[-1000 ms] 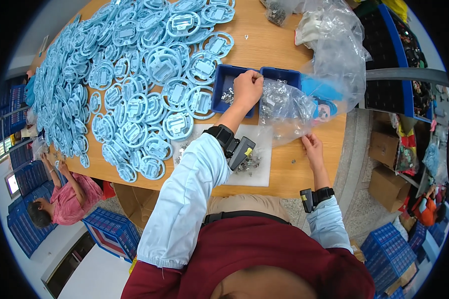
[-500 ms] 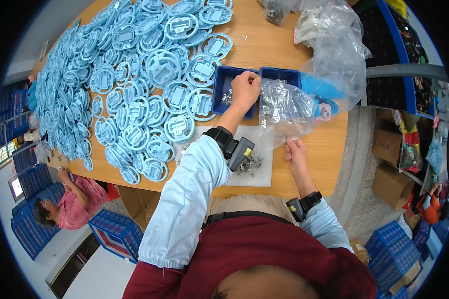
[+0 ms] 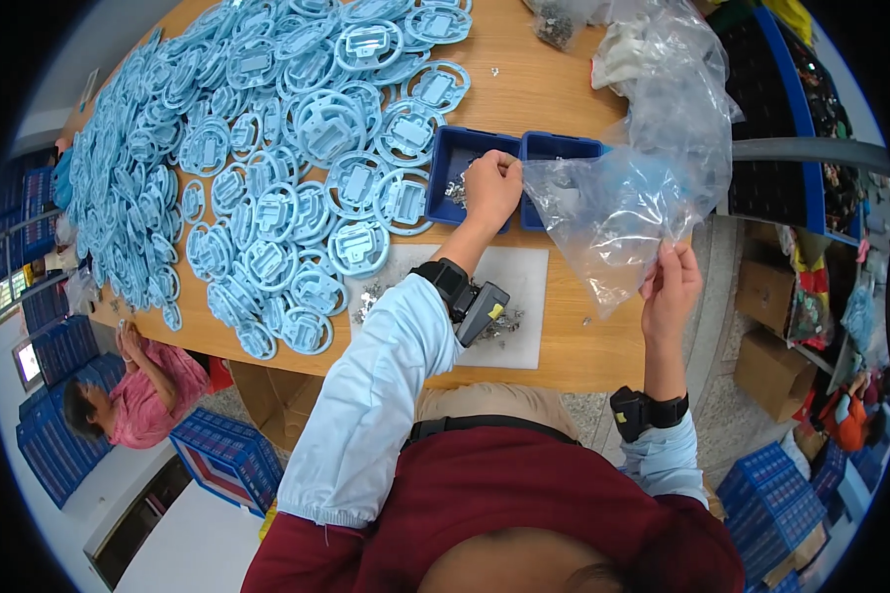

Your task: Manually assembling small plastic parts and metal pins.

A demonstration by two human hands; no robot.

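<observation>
Now pinching a clear bag (image 3: 608,232) by its left corner over a blue bin (image 3: 477,131) with left hand (image 3: 491,190), in closed grip; pinching its near side likewise with right hand (image 3: 673,282). Since earlier, shifted right hand rightward, lifting plastic. Noted left to right: heaped pale-blue round frames (image 3: 326,130), white mat (image 3: 524,348) partly blocked by left forearm (image 3: 378,351), second bin (image 3: 564,144) partly covered by bag.

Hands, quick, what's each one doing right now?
Left hand: closed, holding the clear bag by a corner.
Right hand: closed, pinching the same bag.
</observation>
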